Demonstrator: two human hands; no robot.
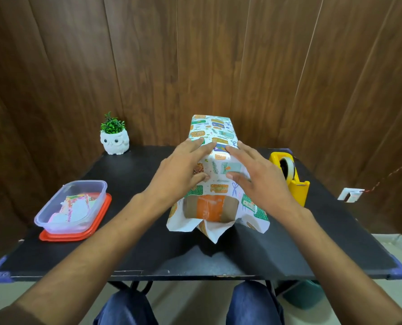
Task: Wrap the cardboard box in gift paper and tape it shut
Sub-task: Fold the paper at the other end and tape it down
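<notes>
A long cardboard box [210, 207] lies in the middle of the black table, its length running away from me. Patterned gift paper [212, 132] covers its top and sides. The near end stays uncovered, showing brown cardboard with an orange label, and loose paper flaps [212, 228] hang below and beside it. My left hand [183, 167] lies flat on the left of the wrapped top, fingers straight. My right hand [253, 170] lies flat on the right of the top, fingers spread. Their fingertips nearly meet over the paper.
A yellow tape dispenser [291, 177] stands to the right of the box. At the left, a clear plastic tub [73, 205] with paper scraps sits on a red lid. A white owl pot [114, 141] with a green plant stands at the back left. A wooden wall is behind.
</notes>
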